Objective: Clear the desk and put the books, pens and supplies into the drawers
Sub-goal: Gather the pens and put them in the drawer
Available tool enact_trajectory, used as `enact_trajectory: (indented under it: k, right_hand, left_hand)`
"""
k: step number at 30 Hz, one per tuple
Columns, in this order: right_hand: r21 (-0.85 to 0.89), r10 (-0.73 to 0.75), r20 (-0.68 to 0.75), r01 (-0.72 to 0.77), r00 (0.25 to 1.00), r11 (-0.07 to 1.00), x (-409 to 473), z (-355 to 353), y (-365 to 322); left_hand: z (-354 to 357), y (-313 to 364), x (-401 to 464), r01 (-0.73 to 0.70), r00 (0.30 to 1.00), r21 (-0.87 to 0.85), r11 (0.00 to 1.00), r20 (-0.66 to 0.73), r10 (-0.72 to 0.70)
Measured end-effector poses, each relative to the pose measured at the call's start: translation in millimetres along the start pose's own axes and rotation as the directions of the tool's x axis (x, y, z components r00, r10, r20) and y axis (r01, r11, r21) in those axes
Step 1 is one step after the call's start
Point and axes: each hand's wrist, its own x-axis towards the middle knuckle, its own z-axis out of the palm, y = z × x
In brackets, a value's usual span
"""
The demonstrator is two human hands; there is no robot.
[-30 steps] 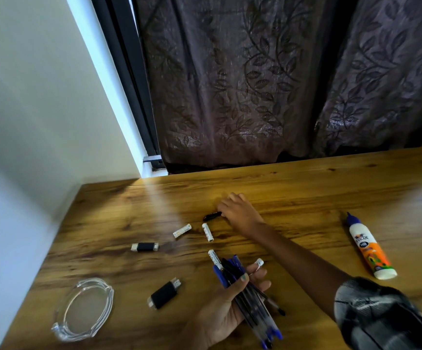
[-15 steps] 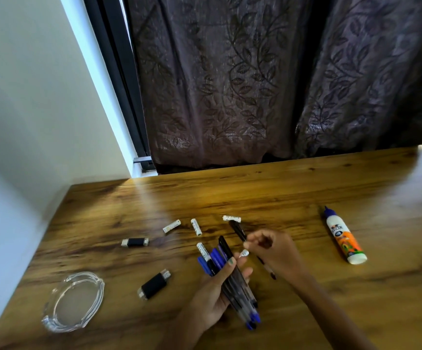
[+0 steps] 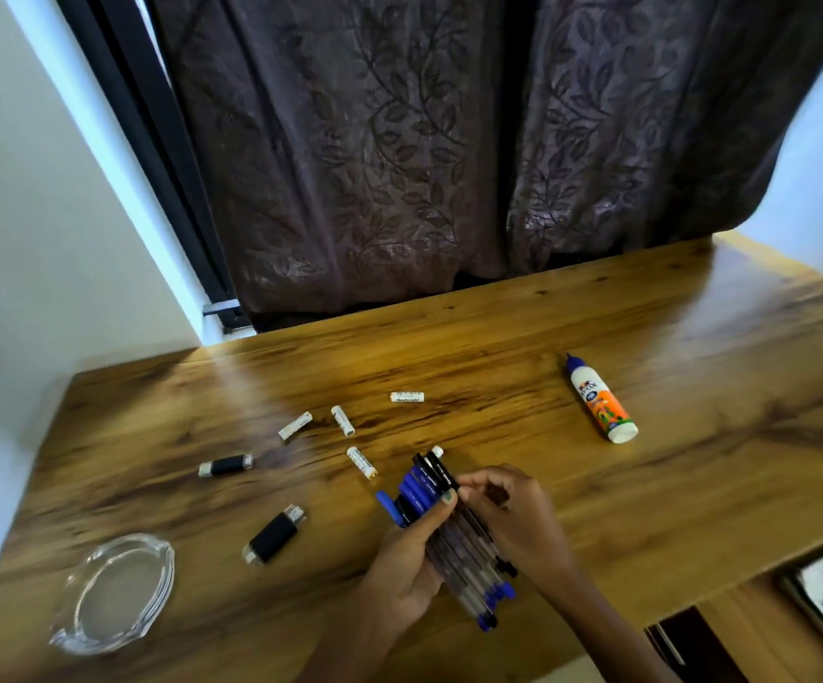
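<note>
Left hand (image 3: 402, 566) clutches the pens (image 3: 449, 534) over the desk (image 3: 670, 485), right hand (image 3: 513, 517) pinching one pen into the bundle (glue (image 3: 600, 399) lies apart).

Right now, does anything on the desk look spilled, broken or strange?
Nothing spilled or broken. The glue bottle lies on its side, cap on. Four white batteries lie scattered, pointing different ways, near two black USB sticks.
</note>
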Motion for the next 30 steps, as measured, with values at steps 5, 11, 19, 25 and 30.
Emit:
enact_trajectory:
  k: [5, 11, 19, 25, 30]
  right_hand:
    - [0.111, 0.059, -0.073, -0.051, 0.996, 0.993, -24.7, -6.7, -9.5]
    - [0.223, 0.196, -0.224, -0.145, 0.955, 0.964, -69.2, -21.0, -5.0]
    - [0.436, 0.437, -0.248, -0.304, 0.865, 0.847, -150.4, -33.6, 11.6]
    - [0.502, 0.523, -0.273, -0.344, 0.807, 0.793, -175.1, -57.1, 24.2]
    - [0.495, 0.504, -0.331, -0.308, 0.798, 0.813, -175.7, -104.1, 45.6]
  left_hand:
    - [2.4, 0.8, -1.7, 0.046, 0.998, 0.032, 0.998, 0.041, -0.047]
    - [12.1, -4.7, -16.4, 0.128, 0.967, 0.005, 0.992, 0.224, -0.126]
    - [32.2, -47.8, -26.6, 0.205, 0.886, 0.158, 0.966, 0.389, -0.252]
    - [64.7, -89.0, -39.8, 0.256, 0.854, 0.376, 0.890, 0.343, -0.391]
    - [107.6, -125.2, -30.5, 0.321, 0.837, 0.470, 0.822, 0.264, -0.478]
